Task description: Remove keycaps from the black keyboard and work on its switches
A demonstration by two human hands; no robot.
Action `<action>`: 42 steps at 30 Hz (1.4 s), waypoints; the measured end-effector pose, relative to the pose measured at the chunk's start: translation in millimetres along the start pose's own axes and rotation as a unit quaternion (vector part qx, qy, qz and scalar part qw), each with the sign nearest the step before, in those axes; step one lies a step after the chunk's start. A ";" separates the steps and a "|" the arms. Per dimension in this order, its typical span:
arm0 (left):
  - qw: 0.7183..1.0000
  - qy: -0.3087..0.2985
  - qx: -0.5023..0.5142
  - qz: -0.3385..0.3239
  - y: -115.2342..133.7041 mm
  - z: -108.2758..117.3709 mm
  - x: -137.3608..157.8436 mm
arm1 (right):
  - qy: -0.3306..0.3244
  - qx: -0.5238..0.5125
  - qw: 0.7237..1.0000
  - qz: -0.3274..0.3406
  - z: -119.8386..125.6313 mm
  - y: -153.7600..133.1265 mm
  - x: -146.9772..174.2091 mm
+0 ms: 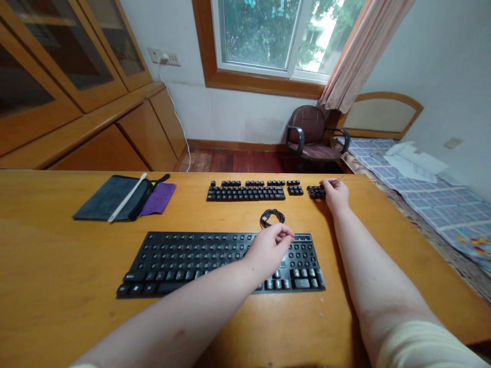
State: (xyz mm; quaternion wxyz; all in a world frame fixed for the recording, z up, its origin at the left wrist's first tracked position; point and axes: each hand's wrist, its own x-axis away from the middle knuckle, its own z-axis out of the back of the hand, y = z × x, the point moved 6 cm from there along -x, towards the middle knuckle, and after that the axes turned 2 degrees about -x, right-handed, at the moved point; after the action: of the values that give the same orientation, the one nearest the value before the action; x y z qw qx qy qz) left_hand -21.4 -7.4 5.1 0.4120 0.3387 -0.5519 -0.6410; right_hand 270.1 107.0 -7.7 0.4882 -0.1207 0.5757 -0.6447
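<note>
A black keyboard (230, 260) lies on the table. Its upper rows are bare of keycaps, while the lower rows still carry theirs. My left hand (270, 248) is over its right part, fingers pinched together; what they hold, if anything, is hidden. At the far right my right hand (336, 195) reaches to a small block of loose black keycaps (315, 192), touching or just over its right edge. Its fingers are closed on a thin wire-like tool (339, 179) whose end sticks out. More loose keycaps (245, 193) stand in ordered rows behind the keyboard.
A coiled black cable (271, 216) lies just behind the keyboard. At the left are a grey cloth pouch (103, 199), a white stick (128, 197) and a purple cloth (161, 199). Beyond the wooden table (57, 266) stands an armchair (310, 133).
</note>
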 end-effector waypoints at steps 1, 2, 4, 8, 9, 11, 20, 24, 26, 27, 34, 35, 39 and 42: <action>1.000 0.000 -0.001 0.000 -0.3 0.0 0.1 | -0.003 -0.003 1.000 0.001 -0.6 -1.3 0.7; 1.000 0.000 -0.001 0.000 -0.6 0.0 0.1 | -0.008 -0.003 1.000 0.002 -1.4 -2.6 1.4; 1.000 -0.001 -0.002 0.000 -1.1 -0.1 0.0 | -0.015 0.000 1.000 0.006 -2.3 -4.5 1.5; 1.000 -0.001 -0.003 0.001 -0.6 -0.1 -0.4 | 0.048 -0.014 0.999 0.018 12.9 -2.2 -4.8; 1.000 -0.002 -0.004 0.002 -0.3 -0.1 -0.5 | 0.084 -0.012 0.996 0.024 21.3 -0.3 -6.9; 1.000 -0.003 -0.004 0.005 0.3 -0.1 -0.4 | 0.157 0.021 0.987 0.038 39.5 4.0 -9.5; 1.000 -0.004 -0.007 0.003 0.2 0.0 -0.1 | 0.142 0.201 0.968 0.042 48.2 12.2 -10.9; 1.000 -0.005 -0.003 0.001 -0.7 -0.5 -0.2 | 0.123 0.208 0.969 0.048 41.6 6.5 -9.5; 1.000 -0.004 -0.002 0.001 -0.4 -0.4 0.0 | 0.120 0.210 0.969 0.052 40.9 4.5 -8.9; 1.000 -0.005 -0.001 0.002 0.0 -0.4 0.1 | 0.119 0.209 0.969 0.052 40.8 4.2 -8.7; 1.000 -0.007 -0.004 0.003 1.9 0.3 0.1 | 0.111 0.187 0.975 0.051 39.1 8.1 -10.0; 1.000 -0.008 -0.004 0.002 1.9 0.3 0.1 | 0.113 0.186 0.975 0.049 39.2 8.7 -10.2; 1.000 -0.009 -0.002 0.006 1.7 -0.1 0.2 | 0.111 0.186 0.975 0.047 38.6 9.1 -10.5; 1.000 -0.008 -0.002 0.007 1.3 -0.3 0.3 | 0.100 0.186 0.976 0.052 37.2 8.0 -10.3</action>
State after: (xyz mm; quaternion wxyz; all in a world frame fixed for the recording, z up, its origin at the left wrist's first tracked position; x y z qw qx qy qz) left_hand -21.0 -7.8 6.4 0.4126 0.3284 -0.5567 -0.6418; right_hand 305.8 92.8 1.0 0.4745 0.0673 0.4972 -0.7232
